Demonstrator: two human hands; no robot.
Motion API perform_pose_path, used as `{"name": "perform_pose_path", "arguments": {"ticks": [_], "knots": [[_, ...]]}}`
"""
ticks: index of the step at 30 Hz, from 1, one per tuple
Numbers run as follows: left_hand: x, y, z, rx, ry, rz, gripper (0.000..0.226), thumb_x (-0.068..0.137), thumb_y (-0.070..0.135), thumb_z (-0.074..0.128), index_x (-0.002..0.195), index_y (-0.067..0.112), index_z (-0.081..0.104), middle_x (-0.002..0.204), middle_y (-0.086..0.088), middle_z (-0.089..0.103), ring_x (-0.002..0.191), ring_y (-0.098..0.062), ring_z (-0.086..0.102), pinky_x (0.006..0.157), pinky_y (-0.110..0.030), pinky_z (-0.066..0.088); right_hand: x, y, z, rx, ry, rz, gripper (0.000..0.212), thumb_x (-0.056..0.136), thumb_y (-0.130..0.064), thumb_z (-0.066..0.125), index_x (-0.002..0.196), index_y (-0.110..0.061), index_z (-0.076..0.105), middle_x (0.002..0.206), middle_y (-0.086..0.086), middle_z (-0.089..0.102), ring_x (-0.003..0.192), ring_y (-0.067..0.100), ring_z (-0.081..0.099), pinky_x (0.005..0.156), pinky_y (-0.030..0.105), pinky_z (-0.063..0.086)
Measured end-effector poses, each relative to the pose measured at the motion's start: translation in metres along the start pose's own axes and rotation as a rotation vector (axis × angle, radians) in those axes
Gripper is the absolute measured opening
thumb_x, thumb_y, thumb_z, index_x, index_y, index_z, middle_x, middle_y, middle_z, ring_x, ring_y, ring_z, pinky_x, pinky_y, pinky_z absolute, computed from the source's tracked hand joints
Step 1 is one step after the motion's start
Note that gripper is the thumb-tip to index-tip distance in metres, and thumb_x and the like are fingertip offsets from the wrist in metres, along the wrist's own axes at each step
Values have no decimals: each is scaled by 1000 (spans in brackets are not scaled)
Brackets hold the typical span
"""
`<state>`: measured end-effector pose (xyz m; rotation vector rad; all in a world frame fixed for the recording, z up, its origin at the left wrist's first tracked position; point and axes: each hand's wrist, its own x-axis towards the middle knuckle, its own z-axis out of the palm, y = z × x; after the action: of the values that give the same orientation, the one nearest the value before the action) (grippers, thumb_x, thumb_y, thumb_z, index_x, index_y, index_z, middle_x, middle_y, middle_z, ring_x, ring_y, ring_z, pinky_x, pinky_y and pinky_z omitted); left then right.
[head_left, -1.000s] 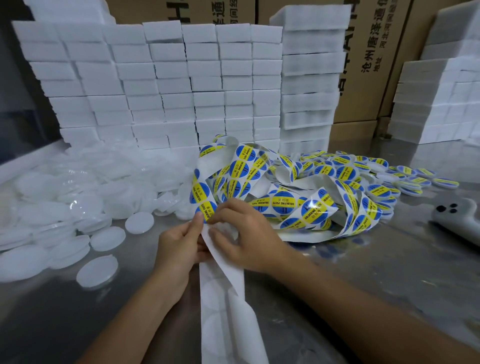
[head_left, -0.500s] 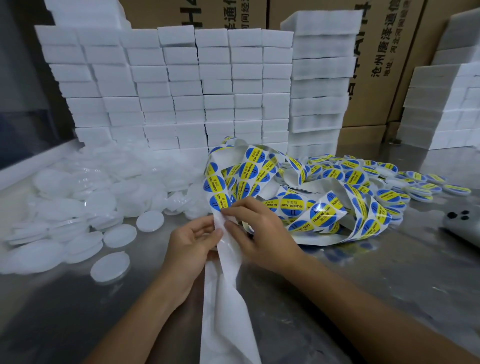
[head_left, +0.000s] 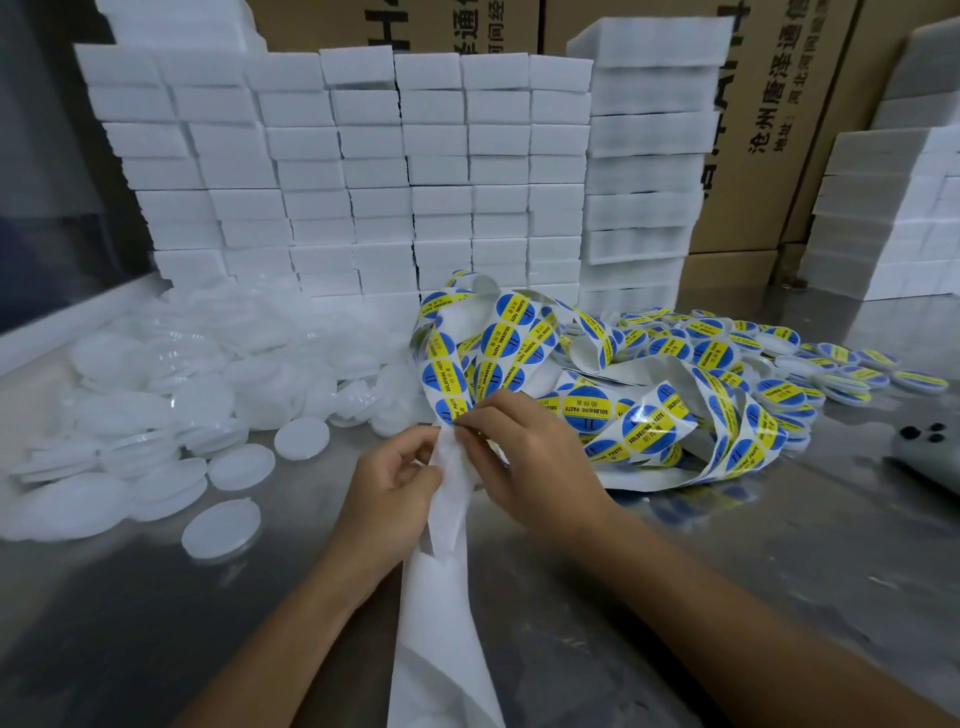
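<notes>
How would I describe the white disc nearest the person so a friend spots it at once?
Find the wall of white foam blocks, then the heap of white discs below it, on the left of the steel table. Your disc is the frontmost one, flat on bare metal left of the left hand, nearer the viewer than any other.

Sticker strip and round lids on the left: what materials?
Sticker strip: glossy printed labels, likely film-coated, on thin white paper-like backing; glints and curls limply. Round lids: probably translucent white plastic; smooth, frosted, with shiny highlights.
</notes>
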<state>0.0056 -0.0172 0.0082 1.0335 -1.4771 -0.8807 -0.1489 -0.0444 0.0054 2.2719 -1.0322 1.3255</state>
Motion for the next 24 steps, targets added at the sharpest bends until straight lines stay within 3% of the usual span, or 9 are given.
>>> {"name": "perform_pose_path", "arguments": {"ticks": [4, 8, 12, 14, 17, 19, 21, 23, 24], "knots": [[1, -1, 1, 19, 27, 11, 45, 85, -17, 48, 90, 22, 71, 75, 8, 70, 65, 3, 61, 62, -10, 48, -1, 0, -1, 142, 3, 208, 11, 94, -15, 62, 90, -7, 68, 82, 3, 63, 72, 16, 57, 64, 34, 50], [5, -9, -3, 64, 97, -17, 40, 85, -16, 49, 91, 19, 68, 86, -13, 68, 67, -4, 61, 63, -14, 46, 4, 7, -3, 450, 89, 743, 13, 91, -15, 64, 80, -12, 70, 68, -7, 65, 61, 3, 55, 60, 20, 45], [10, -17, -7, 66, 203, -60, 41, 84, -12, 51, 87, 27, 64, 82, -6, 68, 66, -7, 63, 61, -18, 50, 9, 19, -12, 778, 235, 1157, 16, 89, -10, 62, 76, -9, 71, 54, -8, 58, 48, 4, 48, 52, 20, 43], [10, -19, -10, 99, 274, -63, 36, 83, -9, 55, 92, 26, 59, 81, -4, 66, 64, -12, 63, 62, -29, 51, 11, 20, -16, 851, 297, 1189, 16, 90, -7, 61, 77, -8, 71, 57, -5, 62, 48, 7, 52, 51, 19, 47], [8, -19, -16, 517, 322, 183, 42, 77, -9, 61, 102, 25, 59, 98, 0, 60, 86, -18, 60, 71, -31, 47, 14, 16, -17, 912, 349, 1151, 14, 93, -5, 62, 83, -11, 70, 62, -3, 69, 51, 8, 58, 57, 20, 53], [7, -12, -15, 826, 239, 487, 47, 66, -16, 54, 94, 19, 71, 120, -7, 61, 108, -28, 55, 80, -37, 46, 14, 14, -17, 899, 351, 1118, 14, 93, -5, 63, 83, -13, 70, 64, -1, 70, 54, 8, 62, 59, 19, 54], [10, -9, -10, 1018, 37, 701, 51, 48, -10, 53, 82, 20, 76, 118, -7, 69, 110, -26, 63, 85, -36, 37, 14, 12, -17, 873, 342, 1079, 12, 93, -5, 64, 84, -12, 70, 66, 2, 70, 56, 7, 63, 60, 18, 54], [9, -8, -1, 1097, -126, 631, 49, 49, -6, 59, 85, 22, 77, 100, 3, 75, 94, -18, 71, 87, -36, 29, 14, 11, -18, 848, 337, 1049, 12, 92, -5, 65, 84, -13, 71, 69, 5, 70, 58, 8, 63, 62, 18, 55], [8, -10, 2, 1121, -153, 538, 43, 60, -2, 61, 92, 23, 76, 98, 7, 75, 90, -16, 71, 90, -36, 27, 14, 12, -18, 832, 333, 1037, 12, 91, -5, 66, 84, -13, 71, 70, 6, 70, 59, 8, 64, 63, 19, 55]]}}
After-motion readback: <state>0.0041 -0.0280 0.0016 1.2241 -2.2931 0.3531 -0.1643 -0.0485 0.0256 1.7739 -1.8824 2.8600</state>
